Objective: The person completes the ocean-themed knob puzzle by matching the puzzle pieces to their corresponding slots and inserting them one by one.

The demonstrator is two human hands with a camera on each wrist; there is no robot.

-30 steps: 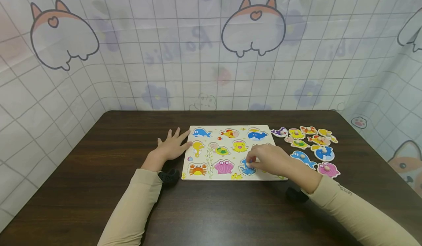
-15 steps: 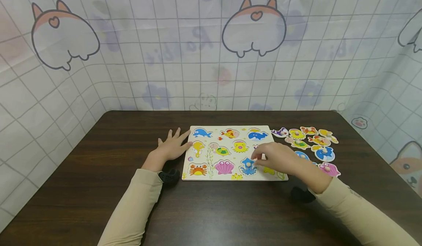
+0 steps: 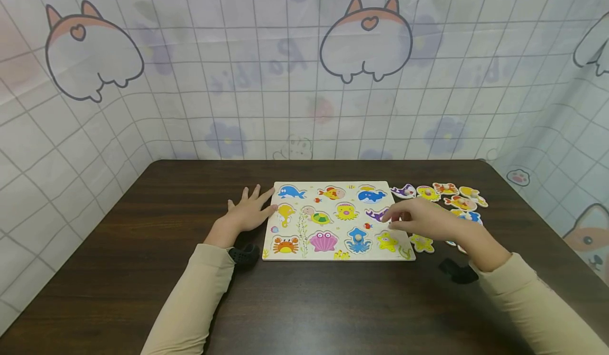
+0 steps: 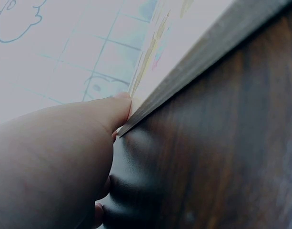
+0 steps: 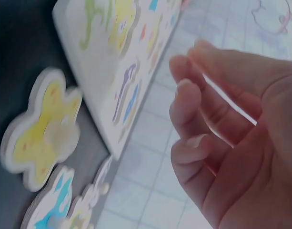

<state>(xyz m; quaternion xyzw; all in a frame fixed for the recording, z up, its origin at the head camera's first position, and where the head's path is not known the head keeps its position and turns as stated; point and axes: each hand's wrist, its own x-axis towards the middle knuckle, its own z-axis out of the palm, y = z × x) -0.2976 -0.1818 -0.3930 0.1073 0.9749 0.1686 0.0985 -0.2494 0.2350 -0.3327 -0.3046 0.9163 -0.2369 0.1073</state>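
Observation:
A pale wooden peg puzzle board (image 3: 295, 223) with painted sea animals lies on the table. In its bottom row sits a blue squid piece (image 3: 358, 239) with a round knob. My left hand (image 3: 247, 212) lies spread at the board's left side; in the left wrist view its thumb (image 4: 119, 107) touches the board's edge. Over the board's right edge hovers my right hand (image 3: 423, 217), fingers loosely bent and holding nothing. Thumb and index tips come close together in the right wrist view. Beside the board, under that hand, is a yellow starfish piece (image 3: 422, 243).
Several loose knobbed pieces lie right of the board, including a purple piece (image 3: 404, 191), a crab (image 3: 445, 188), a fish (image 3: 460, 202) and a blue dolphin (image 5: 54, 200). Some are partly hidden by the right hand. A patterned cloth (image 3: 304, 80) hangs behind the dark table (image 3: 304, 307).
My right hand has let go of the squid piece, now lying in the board, and moved right and slightly up, uncovering the starfish piece. The left hand has stayed in place.

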